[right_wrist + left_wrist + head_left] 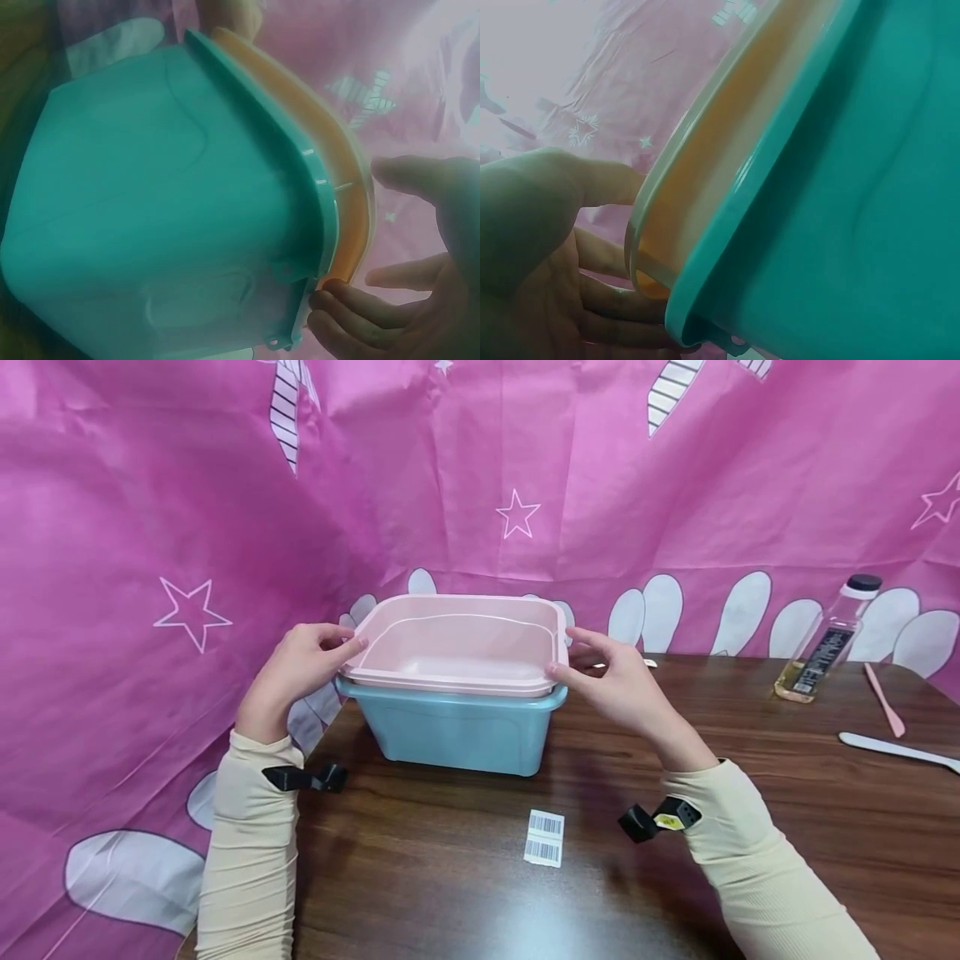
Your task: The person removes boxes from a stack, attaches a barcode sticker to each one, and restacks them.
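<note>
A pink plastic bin sits nested in a light blue bin on the table, its rim standing a little above the blue one. At the left end, my left hand holds the pink rim, thumb on top and fingers lower down beside it. My right hand holds the opposite end, its thumb at the front corner. The right wrist view shows that thumb against the pink rim and the lower fingers curled in by the blue rim. Inside, the pink bin shows nothing.
A barcode label lies on the wooden table in front of the bins. To the right stand a clear bottle with a black cap, a pink utensil and a white utensil. A pink patterned cloth hangs behind.
</note>
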